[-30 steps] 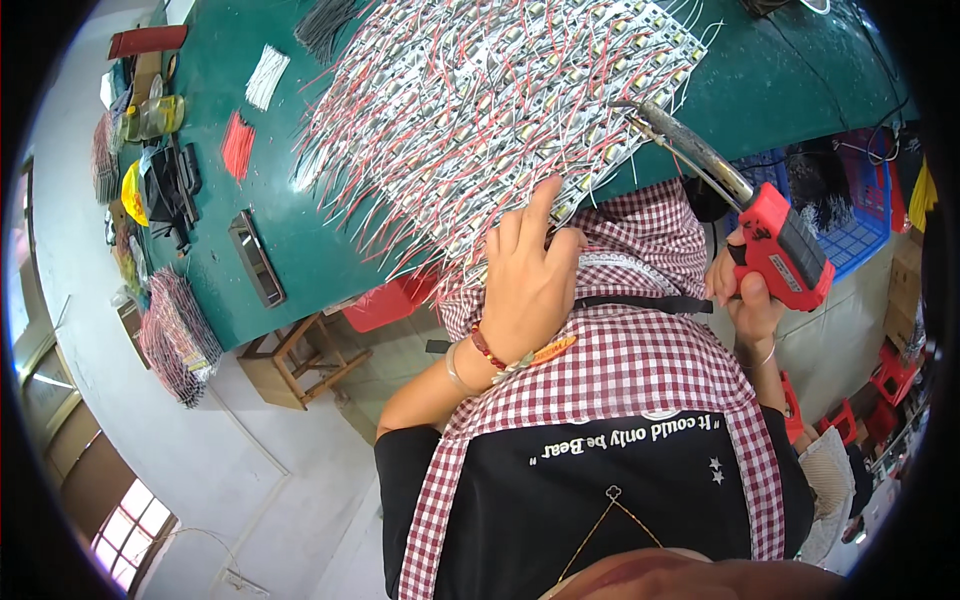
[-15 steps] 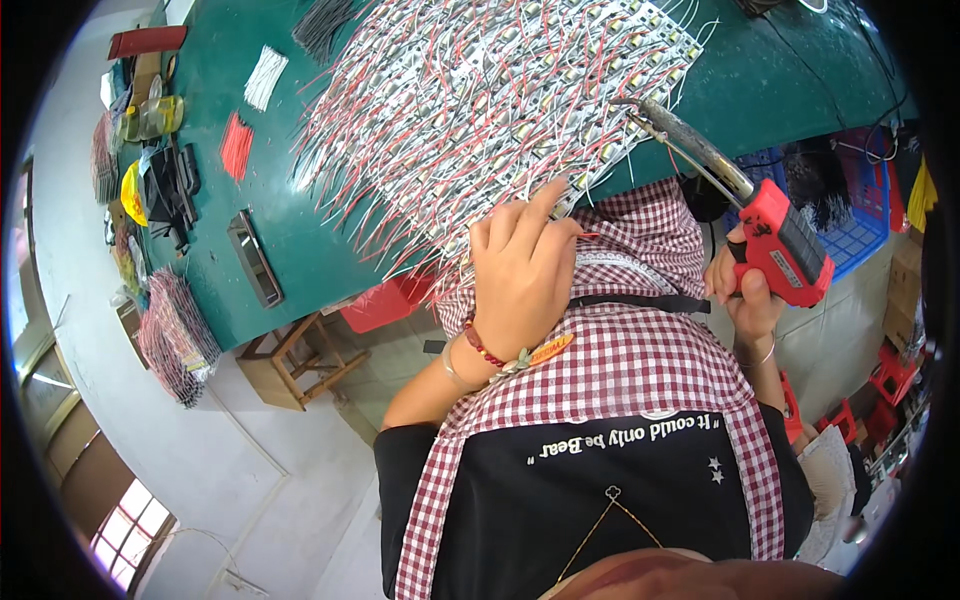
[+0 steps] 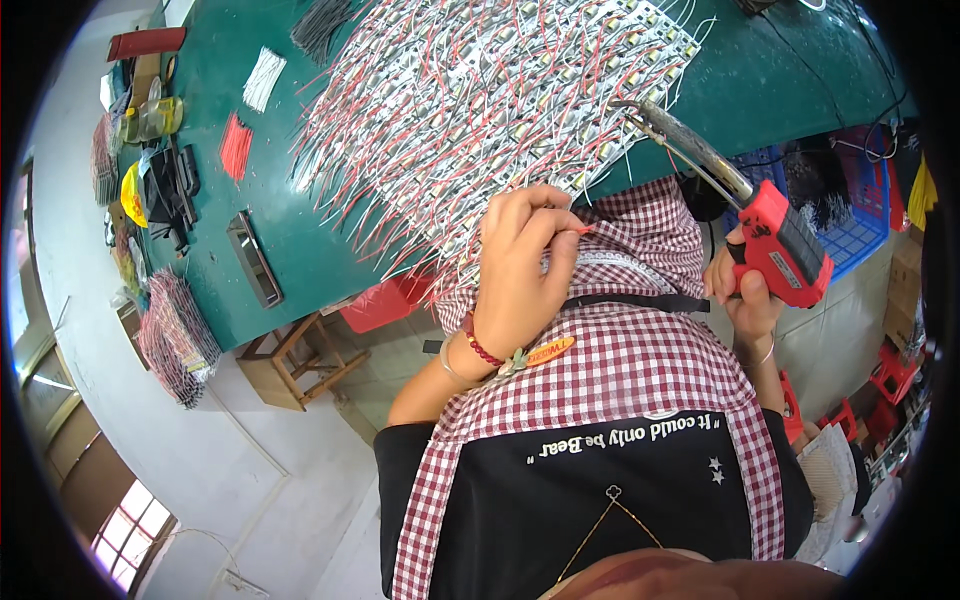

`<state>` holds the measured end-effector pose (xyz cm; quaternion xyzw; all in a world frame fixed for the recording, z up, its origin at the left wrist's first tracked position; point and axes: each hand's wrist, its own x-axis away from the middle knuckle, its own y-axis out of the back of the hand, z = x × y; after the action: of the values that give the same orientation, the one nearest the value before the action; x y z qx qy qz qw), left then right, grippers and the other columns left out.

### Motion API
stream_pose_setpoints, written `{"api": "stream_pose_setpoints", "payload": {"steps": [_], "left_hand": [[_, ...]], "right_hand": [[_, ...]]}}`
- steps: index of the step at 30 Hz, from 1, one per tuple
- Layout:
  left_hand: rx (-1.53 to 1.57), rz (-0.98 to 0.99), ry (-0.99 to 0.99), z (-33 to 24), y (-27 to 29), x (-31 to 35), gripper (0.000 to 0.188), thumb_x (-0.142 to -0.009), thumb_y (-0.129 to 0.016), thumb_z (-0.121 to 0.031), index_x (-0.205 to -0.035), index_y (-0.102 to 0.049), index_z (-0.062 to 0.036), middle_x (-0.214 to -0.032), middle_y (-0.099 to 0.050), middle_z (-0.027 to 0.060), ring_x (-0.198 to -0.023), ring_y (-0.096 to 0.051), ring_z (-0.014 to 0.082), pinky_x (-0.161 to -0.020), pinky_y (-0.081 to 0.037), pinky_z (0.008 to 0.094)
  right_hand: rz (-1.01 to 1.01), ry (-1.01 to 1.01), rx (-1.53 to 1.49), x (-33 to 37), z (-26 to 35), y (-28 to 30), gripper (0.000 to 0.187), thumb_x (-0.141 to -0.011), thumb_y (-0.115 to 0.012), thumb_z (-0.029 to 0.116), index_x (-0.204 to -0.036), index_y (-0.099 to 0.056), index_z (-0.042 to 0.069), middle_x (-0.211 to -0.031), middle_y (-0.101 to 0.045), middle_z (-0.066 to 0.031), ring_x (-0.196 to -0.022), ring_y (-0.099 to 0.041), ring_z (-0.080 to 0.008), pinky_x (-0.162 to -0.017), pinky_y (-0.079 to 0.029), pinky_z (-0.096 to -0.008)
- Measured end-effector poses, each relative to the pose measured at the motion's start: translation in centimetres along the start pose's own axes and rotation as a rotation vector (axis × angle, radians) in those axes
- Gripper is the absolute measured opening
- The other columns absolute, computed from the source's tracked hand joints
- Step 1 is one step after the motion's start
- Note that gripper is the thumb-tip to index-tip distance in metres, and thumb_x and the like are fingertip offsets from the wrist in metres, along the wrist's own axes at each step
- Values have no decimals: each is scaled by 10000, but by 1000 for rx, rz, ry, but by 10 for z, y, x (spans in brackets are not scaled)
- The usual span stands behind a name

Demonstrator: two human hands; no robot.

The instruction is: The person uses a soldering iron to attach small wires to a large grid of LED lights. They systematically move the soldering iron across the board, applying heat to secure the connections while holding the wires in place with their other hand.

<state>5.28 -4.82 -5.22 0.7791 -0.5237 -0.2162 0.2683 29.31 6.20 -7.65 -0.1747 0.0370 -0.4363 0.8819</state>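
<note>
My right hand (image 3: 745,290) is wrapped round the red and black handle of a soldering gun (image 3: 785,245). The gun's bent metal tip reaches up and left over the near right part of a large panel of small circuit boards (image 3: 520,90). Red and white wires stick out all over that panel. At the panel's near edge, my left hand (image 3: 525,255) has thumb and forefinger pinched together on a red wire (image 3: 585,231). Only a short end of the wire shows; the rest is hidden by the fingers.
On the green table (image 3: 300,230) lie a bundle of red wires (image 3: 236,147), a bundle of white wires (image 3: 264,78), dark wires (image 3: 320,28) and a black phone-like object (image 3: 255,258). A blue basket (image 3: 865,215) stands beyond the right hand. A wooden stool (image 3: 290,365) is below the table.
My left hand has drawn back slightly from the panel, and its fingers have curled in from a more stretched pose. The soldering gun and right hand have hardly moved.
</note>
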Motion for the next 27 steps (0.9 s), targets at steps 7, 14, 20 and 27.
{"api": "stream_pose_setpoints", "payload": {"steps": [7,14,20,27], "left_hand": [[-209,-36,-77,1,-2,1,129,-748,-632,-28,-859,-607,-89,-1118,-588,62,-943,-510,260,-765,-342,378],[-121,32,-44,7,1,-6,111,-760,-621,-31,-855,-608,-88,-1143,-587,36,-975,-491,263,-785,-338,387],[-73,71,-44,9,1,-5,87,-762,-623,-37,-832,-627,-88,-1169,-583,18,-1007,-460,272,-854,-325,403],[-51,19,-62,5,8,-6,100,-752,-652,-4,-828,-645,-70,-1070,-603,61,-924,-483,260,-824,-388,374]], "right_hand": [[-3,-54,92,3,2,-4,565,-903,-575,433,-1155,-409,-45,-574,-422,-29,-456,-407,-113,-468,-395,-268],[-2,-76,70,6,1,-4,556,-906,-570,432,-1153,-411,-40,-574,-427,-30,-457,-406,-110,-475,-397,-265],[-6,-75,54,5,0,-4,555,-905,-574,432,-1151,-412,-38,-585,-431,-32,-458,-408,-113,-477,-404,-270],[-2,-63,65,7,-2,-2,572,-899,-584,434,-1175,-416,-38,-586,-429,-29,-461,-414,-116,-473,-405,-272]]}}
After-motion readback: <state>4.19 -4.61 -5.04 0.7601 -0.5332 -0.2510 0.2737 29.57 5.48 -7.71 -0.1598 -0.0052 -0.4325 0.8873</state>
